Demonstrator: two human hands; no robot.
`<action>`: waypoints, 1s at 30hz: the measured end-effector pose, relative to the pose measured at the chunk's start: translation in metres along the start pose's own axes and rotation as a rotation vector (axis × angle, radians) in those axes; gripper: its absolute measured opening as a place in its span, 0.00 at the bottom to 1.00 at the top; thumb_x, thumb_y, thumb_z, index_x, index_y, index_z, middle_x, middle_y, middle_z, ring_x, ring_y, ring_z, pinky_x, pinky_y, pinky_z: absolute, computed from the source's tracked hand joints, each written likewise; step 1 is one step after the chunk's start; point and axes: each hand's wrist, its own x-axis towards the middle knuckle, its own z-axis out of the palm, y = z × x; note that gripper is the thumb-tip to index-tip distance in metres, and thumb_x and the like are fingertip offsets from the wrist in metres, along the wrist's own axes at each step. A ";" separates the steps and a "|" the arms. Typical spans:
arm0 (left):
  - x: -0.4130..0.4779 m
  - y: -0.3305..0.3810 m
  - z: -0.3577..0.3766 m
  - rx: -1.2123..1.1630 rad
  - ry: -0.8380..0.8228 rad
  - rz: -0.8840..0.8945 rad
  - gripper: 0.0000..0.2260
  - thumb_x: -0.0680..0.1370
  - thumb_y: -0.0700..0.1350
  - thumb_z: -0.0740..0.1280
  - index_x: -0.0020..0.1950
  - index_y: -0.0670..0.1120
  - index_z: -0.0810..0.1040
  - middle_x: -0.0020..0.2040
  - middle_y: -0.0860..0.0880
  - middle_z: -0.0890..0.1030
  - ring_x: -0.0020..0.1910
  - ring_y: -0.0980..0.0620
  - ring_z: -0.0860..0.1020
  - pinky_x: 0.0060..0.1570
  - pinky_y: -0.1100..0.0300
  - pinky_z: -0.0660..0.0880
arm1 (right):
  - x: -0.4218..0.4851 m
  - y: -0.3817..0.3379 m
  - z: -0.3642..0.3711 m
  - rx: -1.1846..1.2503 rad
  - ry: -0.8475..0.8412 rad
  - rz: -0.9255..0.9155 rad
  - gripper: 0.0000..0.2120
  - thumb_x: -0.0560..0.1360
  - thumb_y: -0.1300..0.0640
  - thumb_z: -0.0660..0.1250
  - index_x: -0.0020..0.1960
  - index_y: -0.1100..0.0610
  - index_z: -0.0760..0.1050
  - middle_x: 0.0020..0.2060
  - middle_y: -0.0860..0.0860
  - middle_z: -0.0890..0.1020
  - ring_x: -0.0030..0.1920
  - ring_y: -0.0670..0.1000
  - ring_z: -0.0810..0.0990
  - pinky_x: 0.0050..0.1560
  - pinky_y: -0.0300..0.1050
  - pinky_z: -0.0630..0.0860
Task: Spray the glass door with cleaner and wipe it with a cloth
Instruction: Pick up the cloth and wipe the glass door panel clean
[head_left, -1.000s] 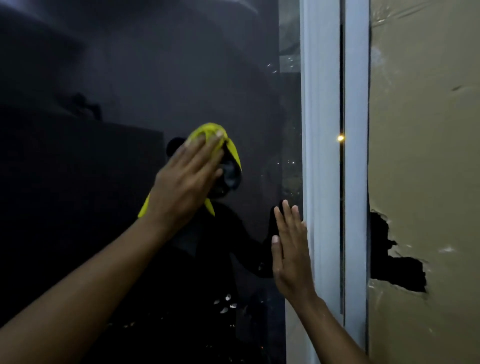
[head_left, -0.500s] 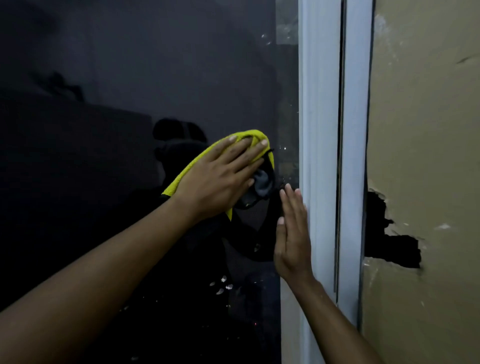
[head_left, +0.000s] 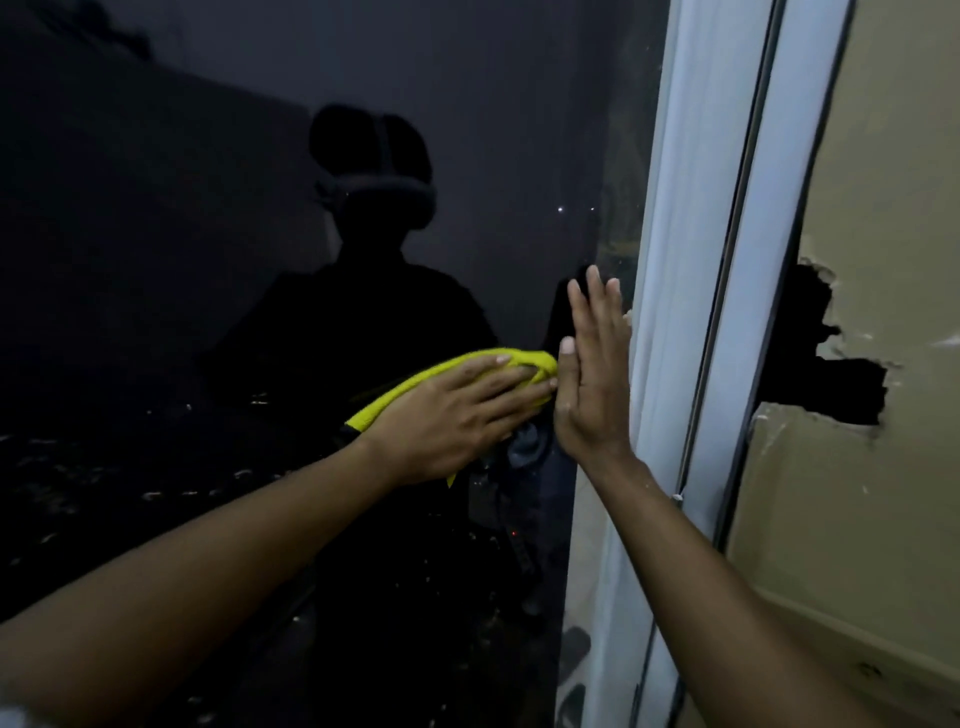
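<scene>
Now the cloth has been drawn down to mid-frame under the left hand's straight fingers, just beside the flat, straight-fingered right hand; wiping of the glass door is judged ongoing.

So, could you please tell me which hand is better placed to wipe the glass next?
Left. The left hand presses the yellow cloth against the glass door, while the right hand lies flat and empty on the glass beside the white frame.
</scene>
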 end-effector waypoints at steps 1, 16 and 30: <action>-0.005 0.010 0.004 0.000 -0.022 0.024 0.28 0.84 0.50 0.56 0.82 0.44 0.52 0.82 0.46 0.49 0.82 0.44 0.57 0.81 0.44 0.44 | -0.003 0.000 0.001 -0.016 -0.002 -0.002 0.24 0.86 0.63 0.53 0.82 0.60 0.59 0.84 0.54 0.57 0.85 0.55 0.48 0.83 0.62 0.44; -0.051 0.093 0.033 -0.024 -0.246 0.250 0.30 0.83 0.50 0.53 0.84 0.44 0.48 0.84 0.47 0.47 0.83 0.47 0.46 0.80 0.44 0.36 | -0.039 -0.017 0.020 -0.077 -0.075 -0.053 0.26 0.85 0.66 0.56 0.82 0.62 0.59 0.83 0.57 0.57 0.84 0.56 0.48 0.83 0.58 0.42; -0.107 0.009 -0.021 -0.167 0.155 -0.036 0.20 0.86 0.43 0.57 0.78 0.43 0.68 0.80 0.44 0.65 0.79 0.45 0.65 0.78 0.50 0.63 | -0.003 -0.062 0.037 0.067 -0.054 -0.198 0.26 0.84 0.65 0.58 0.81 0.62 0.60 0.83 0.56 0.58 0.84 0.57 0.48 0.83 0.62 0.41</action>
